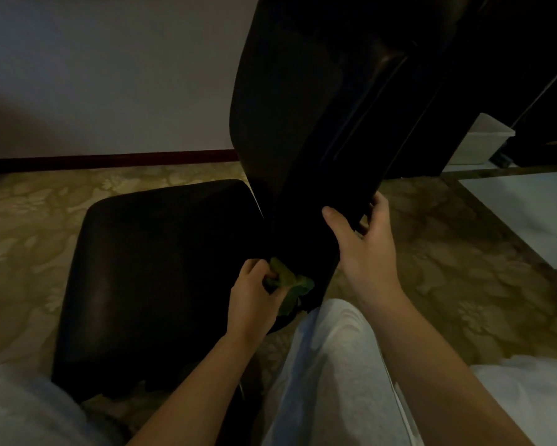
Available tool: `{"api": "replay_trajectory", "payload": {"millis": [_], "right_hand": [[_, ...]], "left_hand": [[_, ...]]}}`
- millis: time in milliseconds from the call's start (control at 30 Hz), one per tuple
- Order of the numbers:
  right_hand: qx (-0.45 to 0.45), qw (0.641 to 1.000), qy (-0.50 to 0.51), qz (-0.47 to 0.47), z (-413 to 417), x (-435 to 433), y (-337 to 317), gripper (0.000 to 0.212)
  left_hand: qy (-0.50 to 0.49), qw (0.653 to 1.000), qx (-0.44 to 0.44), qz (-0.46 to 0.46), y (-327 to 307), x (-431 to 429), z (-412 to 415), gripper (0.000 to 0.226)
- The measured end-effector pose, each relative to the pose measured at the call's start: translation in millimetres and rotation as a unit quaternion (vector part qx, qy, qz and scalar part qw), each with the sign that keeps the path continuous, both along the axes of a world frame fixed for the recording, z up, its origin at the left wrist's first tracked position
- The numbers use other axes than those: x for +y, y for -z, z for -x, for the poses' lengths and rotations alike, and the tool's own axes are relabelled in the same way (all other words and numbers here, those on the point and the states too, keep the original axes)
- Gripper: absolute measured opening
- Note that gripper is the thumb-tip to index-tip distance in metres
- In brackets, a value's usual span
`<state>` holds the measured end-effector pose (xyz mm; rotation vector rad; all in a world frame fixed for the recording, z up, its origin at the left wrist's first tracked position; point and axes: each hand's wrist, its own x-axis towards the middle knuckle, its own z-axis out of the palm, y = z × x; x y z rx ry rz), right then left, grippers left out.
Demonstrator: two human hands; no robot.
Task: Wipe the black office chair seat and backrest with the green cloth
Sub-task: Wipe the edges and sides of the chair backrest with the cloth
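The black office chair fills the middle of the head view, its seat [154, 272] to the left and its tall backrest [306, 101] rising at the centre. My left hand [254, 297] grips the crumpled green cloth [291, 284] low down, where the seat meets the backrest. My right hand [364, 243] grips the lower right edge of the backrest, thumb on the near face and fingers wrapped behind it. The room is dim.
A patterned beige carpet [431, 252] surrounds the chair. A pale wall with a dark skirting board [109, 157] runs behind it. A white bin [483, 140] stands at the back right beside dark furniture. My knee in light trousers [331, 365] is close under the chair.
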<state>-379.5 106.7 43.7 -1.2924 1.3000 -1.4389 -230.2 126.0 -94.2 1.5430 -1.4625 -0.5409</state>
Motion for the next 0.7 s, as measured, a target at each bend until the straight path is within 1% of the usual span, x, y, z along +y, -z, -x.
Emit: {"api": "replay_trajectory", "payload": {"millis": [100, 167, 267, 333, 367, 467, 500, 600, 633, 700], "right_hand": [[0.002, 1.0, 0.003, 0.005, -1, 1, 0, 0.059], [0.003, 1.0, 0.009, 0.006, -3, 0, 0, 0.058], [-0.004, 1.0, 0.006, 0.001, -2, -2, -1, 0.055], [-0.007, 1.0, -0.004, -0.002, 0, -1, -2, 0.053], [-0.009, 1.0, -0.009, -0.001, 1, 0, -2, 0.053], [-0.024, 0.999, -0.022, 0.002, 3, 1, -1, 0.045], [-0.031, 0.999, -0.023, 0.003, 3, 1, 0, 0.042], [-0.055, 0.998, -0.014, -0.001, 1, 1, -1, 0.031], [-0.062, 0.998, -0.014, -0.005, 0, 1, -1, 0.028], [-0.065, 0.998, -0.012, -0.012, 1, 1, -3, 0.024]], "left_hand": [[-0.025, 0.998, 0.039, 0.051, -11, -1, 2, 0.019], [-0.018, 0.998, 0.04, 0.04, -12, -8, 3, 0.019], [-0.004, 0.999, -0.033, -0.03, 8, -10, 2, 0.016], [-0.018, 0.996, -0.043, -0.07, 23, -10, -6, 0.018], [-0.011, 0.996, -0.047, -0.073, 26, -11, -11, 0.018], [0.049, 0.995, -0.08, -0.029, 25, -10, -15, 0.02], [0.057, 0.996, -0.065, -0.014, 21, -7, -13, 0.019], [0.032, 0.999, 0.033, 0.015, 5, -2, -2, 0.019], [0.017, 0.998, 0.053, 0.016, 2, -3, 2, 0.018], [-0.008, 0.998, 0.066, -0.003, 2, -8, 8, 0.016]]}}
